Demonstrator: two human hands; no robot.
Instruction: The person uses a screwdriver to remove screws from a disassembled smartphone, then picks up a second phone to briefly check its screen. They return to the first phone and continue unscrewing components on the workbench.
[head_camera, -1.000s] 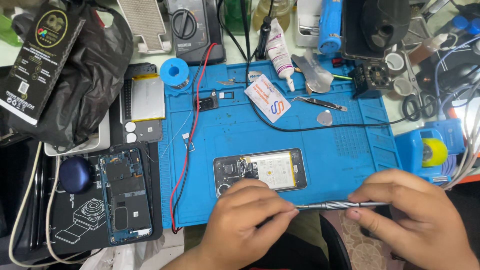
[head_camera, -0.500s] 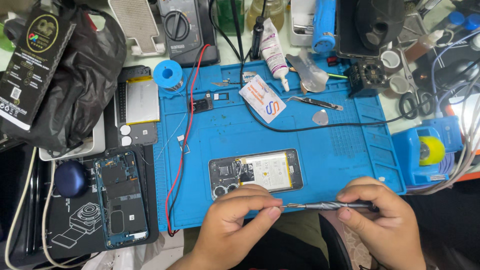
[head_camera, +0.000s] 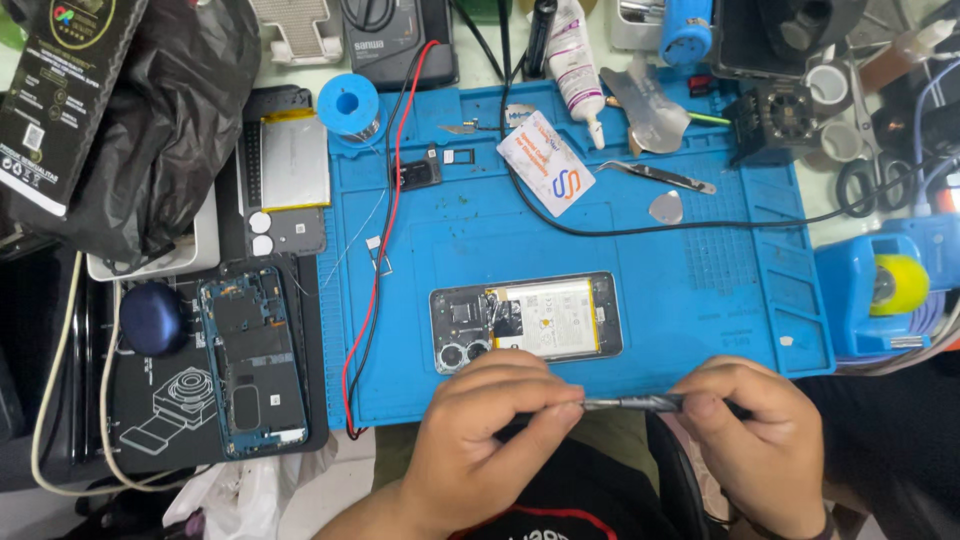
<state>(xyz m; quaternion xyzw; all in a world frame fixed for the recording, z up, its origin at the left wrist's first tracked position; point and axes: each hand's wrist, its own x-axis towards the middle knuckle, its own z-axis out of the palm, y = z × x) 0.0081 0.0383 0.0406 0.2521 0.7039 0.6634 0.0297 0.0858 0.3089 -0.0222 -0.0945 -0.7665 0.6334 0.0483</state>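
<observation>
1. Gripping a slim metal screwdriver (head_camera: 630, 404) at lower centre: left hand (head_camera: 480, 440) pinches its tip end, right hand (head_camera: 765, 440) closes around the handle.
2. Tool lies level, just below the opened phone (head_camera: 525, 322).
3. Phone rests on the blue mat (head_camera: 700, 270), mid-frame.
4. Second opened phone (head_camera: 250, 360) lies at lower left.

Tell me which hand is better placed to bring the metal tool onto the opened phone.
Right, probably. The right hand grips the metal tool by its handle, while the left hand only pinches its tip. Both sit just below the opened phone on the blue mat.
</observation>
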